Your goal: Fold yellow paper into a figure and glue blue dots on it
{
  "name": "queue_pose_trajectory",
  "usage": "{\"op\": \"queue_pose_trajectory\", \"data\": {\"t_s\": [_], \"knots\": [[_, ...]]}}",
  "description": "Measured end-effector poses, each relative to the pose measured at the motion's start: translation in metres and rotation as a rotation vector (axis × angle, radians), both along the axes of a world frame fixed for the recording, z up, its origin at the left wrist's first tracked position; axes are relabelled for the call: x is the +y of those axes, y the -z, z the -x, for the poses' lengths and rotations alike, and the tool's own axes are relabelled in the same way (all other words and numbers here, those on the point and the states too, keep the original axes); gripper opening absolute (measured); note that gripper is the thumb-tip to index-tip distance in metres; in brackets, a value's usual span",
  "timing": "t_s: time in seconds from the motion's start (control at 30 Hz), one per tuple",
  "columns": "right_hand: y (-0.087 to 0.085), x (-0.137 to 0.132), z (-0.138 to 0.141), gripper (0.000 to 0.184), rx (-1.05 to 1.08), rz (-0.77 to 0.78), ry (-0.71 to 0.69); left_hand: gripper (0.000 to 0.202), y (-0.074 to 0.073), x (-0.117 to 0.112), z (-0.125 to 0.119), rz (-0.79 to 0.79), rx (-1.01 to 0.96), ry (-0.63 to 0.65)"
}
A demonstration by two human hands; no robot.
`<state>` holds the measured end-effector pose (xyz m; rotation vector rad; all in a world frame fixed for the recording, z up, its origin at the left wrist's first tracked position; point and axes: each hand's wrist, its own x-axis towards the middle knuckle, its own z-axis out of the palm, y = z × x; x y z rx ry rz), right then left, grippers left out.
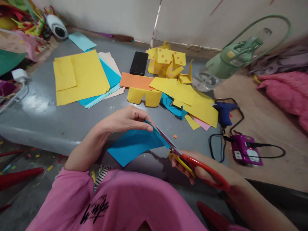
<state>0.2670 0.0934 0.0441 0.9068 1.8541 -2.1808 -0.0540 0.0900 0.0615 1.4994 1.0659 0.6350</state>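
A: How is each hand occupied?

B: By the left hand (131, 120), a blue sheet (133, 146) is pinched near its upper corner, between thumb and fingers; by the right hand (203, 158), scissors (193, 161) are grasped at both handles. How far the blades are parted cannot be told

A: And how is the sheet placed against the grips?

B: It is held below the left hand and leftward of the right, its long axis set roughly crosswise. Its right-hand edge is met by the blades, which are pointed up and leftward at the left fingertips

A: Which hand is nearer, then?

B: The left, by which the sheet is touched directly; the right is set apart by the blades

A: Is anything in the way?

B: Only the left fingertips, it is judged, need be minded. Farther out, a yellow cutout (134, 96) and yellow strips (202, 107) are spread beyond the hands, yellow sheets (90, 75) are stacked to the left, and a blue glue gun (225, 114) is seen to the right
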Motion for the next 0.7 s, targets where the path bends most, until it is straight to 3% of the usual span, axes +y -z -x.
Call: {"op": "queue_pose_trajectory", "data": {"t_s": [0.27,0.47,0.63,0.7], "knots": [[0.011,-0.002,-0.009,0.03,-0.04,-0.011,-0.001,0.027,0.001,0.0,0.0,-0.008,0.041,0.009],[0.008,-0.005,-0.01,0.036,-0.1,-0.021,0.004,0.029,0.002,0.0,0.001,-0.005,0.082,0.021],[0.003,-0.005,-0.004,0.057,-0.082,0.046,0.058,0.029,0.002,-0.001,-0.002,0.008,0.035,0.009],[0.004,-0.005,-0.004,0.052,-0.074,0.062,0.075,0.03,0.001,-0.001,-0.003,0.04,-0.027,-0.013]]}}
